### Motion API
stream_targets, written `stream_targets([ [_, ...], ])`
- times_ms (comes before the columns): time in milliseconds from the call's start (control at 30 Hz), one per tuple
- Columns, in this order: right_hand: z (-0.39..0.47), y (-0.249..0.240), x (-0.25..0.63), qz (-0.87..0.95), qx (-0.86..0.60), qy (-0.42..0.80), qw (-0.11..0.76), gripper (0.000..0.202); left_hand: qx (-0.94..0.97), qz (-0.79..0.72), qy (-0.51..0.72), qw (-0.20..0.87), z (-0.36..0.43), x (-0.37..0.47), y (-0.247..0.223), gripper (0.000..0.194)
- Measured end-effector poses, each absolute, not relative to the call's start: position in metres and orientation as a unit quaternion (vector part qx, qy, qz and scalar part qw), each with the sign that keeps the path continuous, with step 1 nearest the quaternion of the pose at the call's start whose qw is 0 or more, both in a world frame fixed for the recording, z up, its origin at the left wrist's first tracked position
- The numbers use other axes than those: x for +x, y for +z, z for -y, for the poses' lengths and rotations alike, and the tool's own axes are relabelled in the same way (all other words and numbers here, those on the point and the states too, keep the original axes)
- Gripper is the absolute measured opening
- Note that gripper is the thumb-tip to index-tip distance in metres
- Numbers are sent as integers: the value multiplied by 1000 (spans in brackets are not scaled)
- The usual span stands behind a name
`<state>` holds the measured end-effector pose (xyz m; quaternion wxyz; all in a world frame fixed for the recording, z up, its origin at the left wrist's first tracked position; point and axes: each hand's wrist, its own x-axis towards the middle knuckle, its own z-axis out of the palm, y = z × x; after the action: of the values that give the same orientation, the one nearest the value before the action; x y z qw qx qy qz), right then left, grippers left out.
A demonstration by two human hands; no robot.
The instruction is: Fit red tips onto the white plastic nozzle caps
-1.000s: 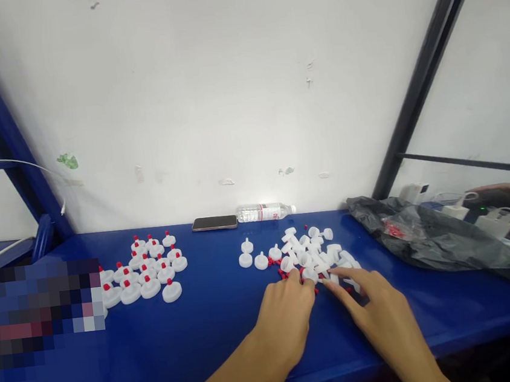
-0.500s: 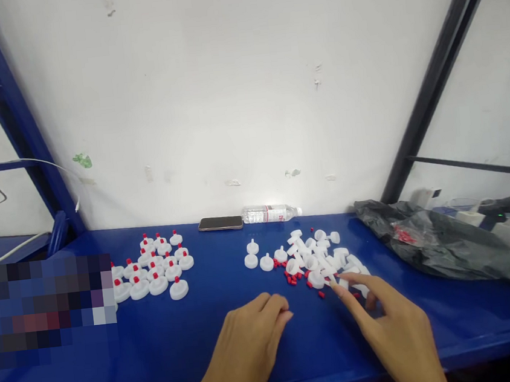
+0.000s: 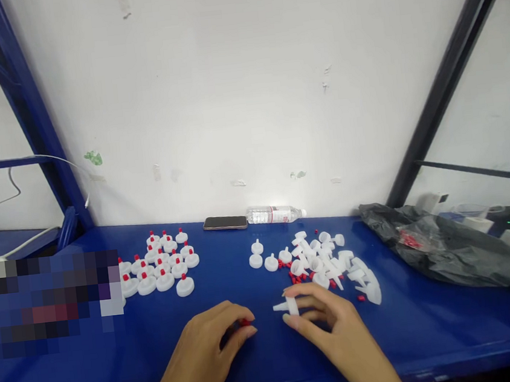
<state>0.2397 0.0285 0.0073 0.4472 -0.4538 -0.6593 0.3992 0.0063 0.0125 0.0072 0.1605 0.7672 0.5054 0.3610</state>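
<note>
Holding a white nozzled cap [image 3: 292, 306] and a small red cap [image 3: 245, 322] apart, above a blue table [image 3: 264, 366].
Pinching the red cap between thumb and fingertips of the left hand [image 3: 203, 348], showing only a sliver of red; grasping the white cap by its wide base with the right hand [image 3: 329, 317], aiming the spout at the left hand. Showing, just beyond, a jumbled heap of white caps [image 3: 320, 280] mixed with loose red pieces [image 3: 298, 280]; to the left, clustered spout up, white caps with red tips [image 3: 165, 280]. Including, at right, a crumpled dark plastic bag [image 3: 445, 263] and, near the wall [image 3: 227, 96], a flat-lying phone [image 3: 225, 223] beside a clear bottle [image 3: 280, 214] on its side.
</note>
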Motion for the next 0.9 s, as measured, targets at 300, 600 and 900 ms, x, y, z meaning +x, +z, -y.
stream_targets([
  [300,-16,8,236,745,-405,357,392,24,808,-452,332,181,-10,12,7,18],
  [600,-16,8,239,763,-439,324,346,22,803,-420,363,215,-8,10,7,18],
  [900,-16,0,239,771,-412,306,377,26,796,-434,361,217,-11,11,6,17],
])
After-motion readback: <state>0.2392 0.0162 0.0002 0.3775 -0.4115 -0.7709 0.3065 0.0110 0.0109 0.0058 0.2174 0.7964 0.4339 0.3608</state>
